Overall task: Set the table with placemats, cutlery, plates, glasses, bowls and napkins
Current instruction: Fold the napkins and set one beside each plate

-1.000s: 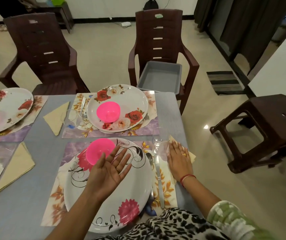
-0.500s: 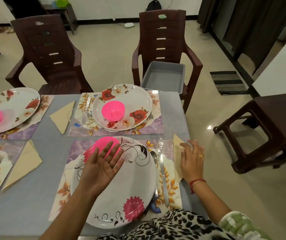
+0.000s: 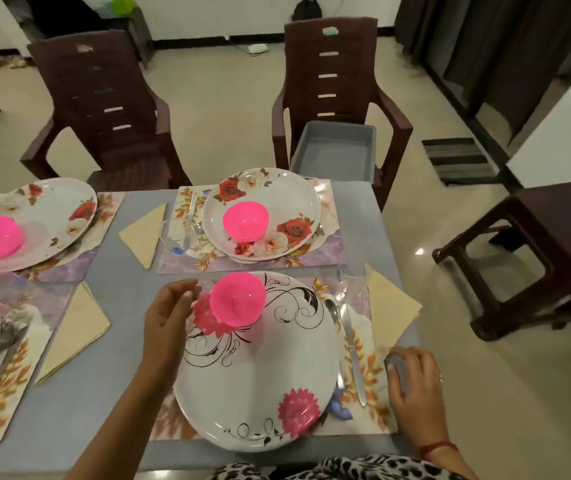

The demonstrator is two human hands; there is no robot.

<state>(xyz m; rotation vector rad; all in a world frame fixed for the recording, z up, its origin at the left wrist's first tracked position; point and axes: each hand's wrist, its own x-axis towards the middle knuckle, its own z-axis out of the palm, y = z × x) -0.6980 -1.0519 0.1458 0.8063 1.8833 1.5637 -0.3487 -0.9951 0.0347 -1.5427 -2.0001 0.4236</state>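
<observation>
No text, brand or number can be read here. The right chair carries a small green label at the top of its back. The left chair carries a pale worn sticker. Both are too small and blurred to read. The near plate shows only printed flowers and black scrolls.
</observation>
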